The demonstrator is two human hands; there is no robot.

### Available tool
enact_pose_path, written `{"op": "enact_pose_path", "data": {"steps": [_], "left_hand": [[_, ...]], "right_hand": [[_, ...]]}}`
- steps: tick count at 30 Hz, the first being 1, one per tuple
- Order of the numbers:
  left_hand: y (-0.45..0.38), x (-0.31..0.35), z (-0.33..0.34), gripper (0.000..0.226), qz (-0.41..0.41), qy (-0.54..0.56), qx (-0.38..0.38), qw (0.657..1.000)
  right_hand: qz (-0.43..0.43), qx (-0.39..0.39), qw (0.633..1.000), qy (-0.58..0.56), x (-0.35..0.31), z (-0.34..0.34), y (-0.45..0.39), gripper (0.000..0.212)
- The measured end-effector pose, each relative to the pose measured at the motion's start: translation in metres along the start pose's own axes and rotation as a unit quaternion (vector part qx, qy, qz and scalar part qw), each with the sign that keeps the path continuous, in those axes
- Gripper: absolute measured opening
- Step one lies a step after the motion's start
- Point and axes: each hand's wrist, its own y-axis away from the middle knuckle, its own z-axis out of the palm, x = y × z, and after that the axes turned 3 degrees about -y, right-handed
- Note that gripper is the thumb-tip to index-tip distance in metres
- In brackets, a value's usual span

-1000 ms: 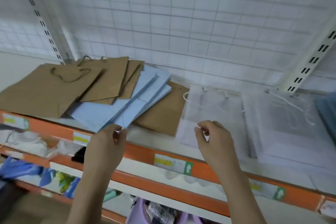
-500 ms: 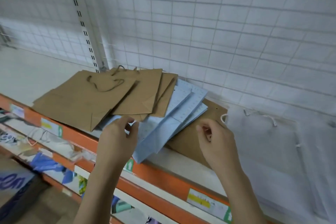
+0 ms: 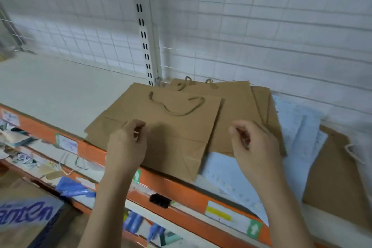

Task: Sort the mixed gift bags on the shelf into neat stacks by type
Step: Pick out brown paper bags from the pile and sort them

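Observation:
A brown paper gift bag (image 3: 173,131) with a twisted cord handle lies flat on top of a loose pile at the shelf's front. More brown bags (image 3: 237,106) fan out beneath it toward the back right. Light-blue bags (image 3: 302,127) stick out from under them on the right. Another brown bag (image 3: 338,177) lies partly under the blue ones, and a white translucent bag (image 3: 360,127) shows at the far right edge. My left hand (image 3: 126,143) hovers over the top bag's left part with loosely curled fingers and holds nothing. My right hand (image 3: 255,147) hangs over the lower brown bags' right edge, also curled and holding nothing.
The cream shelf board (image 3: 50,90) stretches bare to the left of the pile. An orange front rail (image 3: 181,193) with price labels runs below. A slotted white upright (image 3: 143,26) and wire grid stand behind. Lower shelves hold mixed goods, and a printed cardboard box (image 3: 26,217) sits bottom left.
My view has swung left and closer. Both hands have moved left from the blue and white bags to above the brown bags. The bags lie as before.

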Motion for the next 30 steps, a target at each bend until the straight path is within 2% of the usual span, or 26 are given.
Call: {"op": "enact_pose_path", "data": {"steps": [4,6,10,14,16,20,23,27,30], "left_hand": [[-0.043,-0.057,-0.021,0.028,-0.061,-0.029,-0.019,0.998],[-0.056,-0.078,-0.023,0.043,-0.086,-0.077,-0.056,0.992],[-0.065,-0.098,-0.024,0.08,-0.108,-0.166,-0.114,0.974],[-0.08,-0.101,-0.023,0.092,-0.117,-0.137,-0.158,0.971],[-0.088,-0.103,-0.021,0.09,-0.129,-0.088,-0.192,0.969],[-0.093,-0.108,-0.021,0.065,-0.109,0.01,-0.208,0.972],[-0.09,-0.111,-0.023,0.042,-0.077,0.079,-0.163,0.98],[-0.095,-0.12,-0.037,0.045,-0.052,0.109,-0.094,0.988],[-0.101,-0.134,-0.046,0.039,-0.078,0.12,-0.085,0.986]], "right_hand": [[0.011,-0.024,0.999,0.021,-0.033,0.045,0.0,0.013],[0.046,-0.039,0.997,0.046,-0.039,0.059,0.001,0.012],[0.098,-0.024,0.992,0.076,-0.04,0.068,0.001,0.014],[0.132,0.0,0.987,0.09,-0.04,0.069,-0.001,0.016],[0.152,0.008,0.984,0.09,-0.04,0.069,0.0,0.018],[0.17,0.015,0.981,0.096,-0.041,0.067,0.0,0.021],[0.178,0.008,0.98,0.092,-0.045,0.065,-0.004,0.023],[0.192,-0.004,0.976,0.1,-0.052,0.067,-0.012,0.026],[0.211,-0.029,0.97,0.116,-0.056,0.073,-0.017,0.022]]}}
